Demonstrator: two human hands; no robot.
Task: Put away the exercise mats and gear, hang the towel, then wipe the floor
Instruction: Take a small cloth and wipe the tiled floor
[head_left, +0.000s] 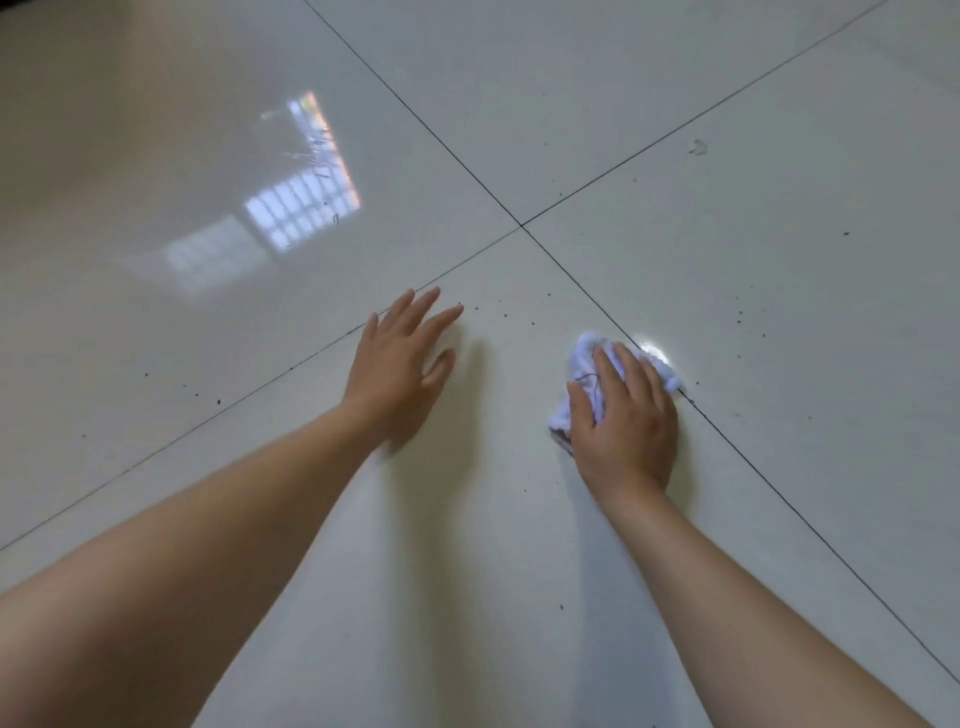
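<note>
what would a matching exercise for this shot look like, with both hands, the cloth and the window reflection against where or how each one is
Column 1
1 left hand
2 right hand
3 white cloth
4 window reflection

Column 2
a bunched up under a palm
b fingers spread, holding nothing
c bright patch at upper left
d pressing flat on the white cloth

Pairs: 1-b, 2-d, 3-a, 4-c

R hand atop white cloth on tile floor, L hand open
</note>
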